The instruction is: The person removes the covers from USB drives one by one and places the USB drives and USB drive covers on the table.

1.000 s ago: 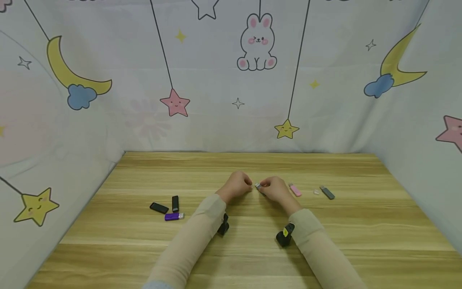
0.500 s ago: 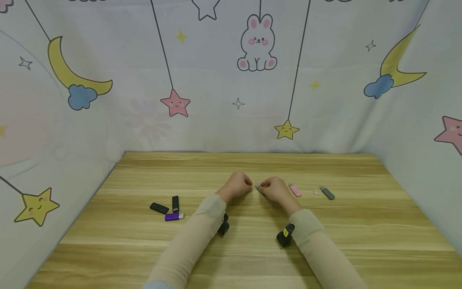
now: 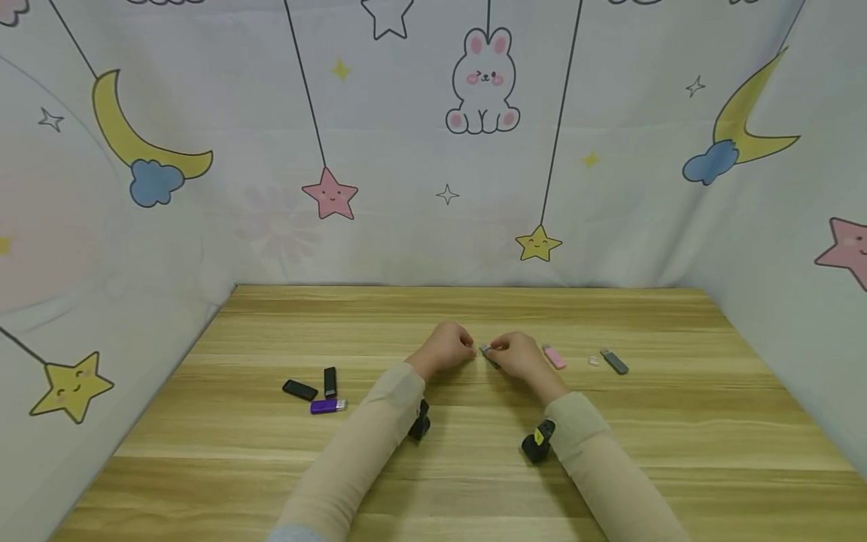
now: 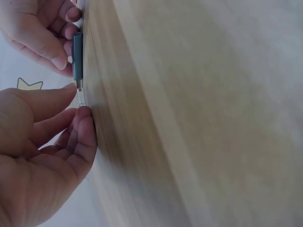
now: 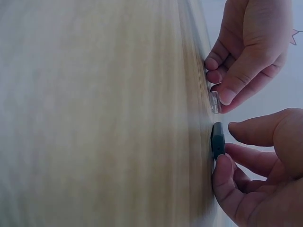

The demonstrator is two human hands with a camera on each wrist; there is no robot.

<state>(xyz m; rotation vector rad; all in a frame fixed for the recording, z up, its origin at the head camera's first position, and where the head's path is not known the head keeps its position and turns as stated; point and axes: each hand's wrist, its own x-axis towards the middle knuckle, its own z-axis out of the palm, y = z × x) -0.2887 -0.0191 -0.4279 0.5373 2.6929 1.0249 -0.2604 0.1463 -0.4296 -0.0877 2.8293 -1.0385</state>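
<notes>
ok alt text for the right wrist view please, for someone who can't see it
The left hand pinches a small clear cap close to a dark USB stick held in the right hand. A wooden tabletop, appearing turned on its side, fills most of the frame, with a pale backdrop at right.

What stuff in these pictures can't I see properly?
- Head view: part of the gray stick, hidden by the right hand.
- Head view: the clear cap by the left hand, too small to make out.
- Head view: the pink star, cut off by the right edge.
</notes>
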